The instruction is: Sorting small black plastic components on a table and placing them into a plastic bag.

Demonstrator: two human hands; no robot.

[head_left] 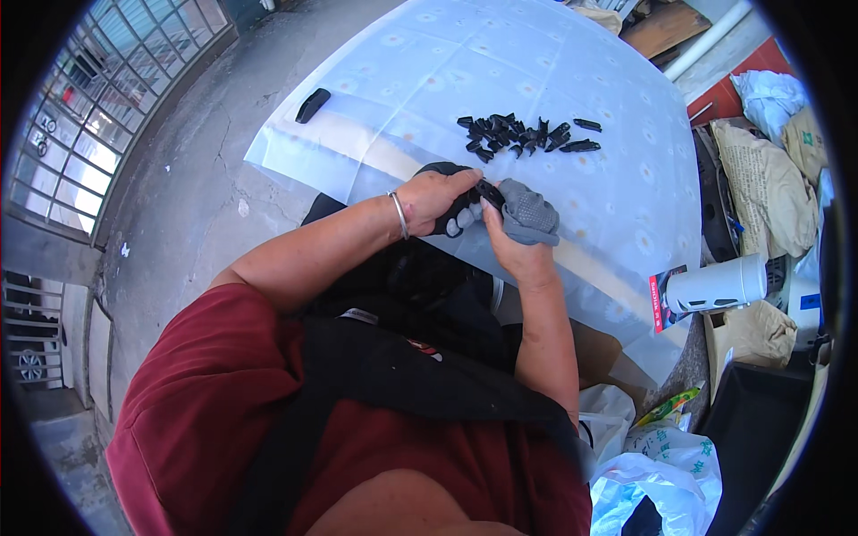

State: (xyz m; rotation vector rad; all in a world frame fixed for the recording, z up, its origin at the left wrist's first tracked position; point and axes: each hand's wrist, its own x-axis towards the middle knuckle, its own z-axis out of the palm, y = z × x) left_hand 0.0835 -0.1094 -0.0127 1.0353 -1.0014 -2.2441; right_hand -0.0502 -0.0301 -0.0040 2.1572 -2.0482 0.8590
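My left hand (440, 198), in a partly fingerless black and grey glove with a bangle at the wrist, grips a small black plastic piece (490, 194) near the table's front edge. My right hand (525, 223), in a grey knitted glove, closes on the same piece from the other side. Fingers cover much of it, so its full shape is hidden. Just beyond my hands lies a loose pile of small black plastic pieces (517, 136). One larger black block (312, 105) sits apart at the table's left edge.
A pale flowered cloth covers the table (402, 76). At its right edge are a white cylindrical container (719, 284) and a red printed card (663, 302). Brown sacks (760, 192), a black tray (760, 424) and plastic bags (657, 478) crowd the right side.
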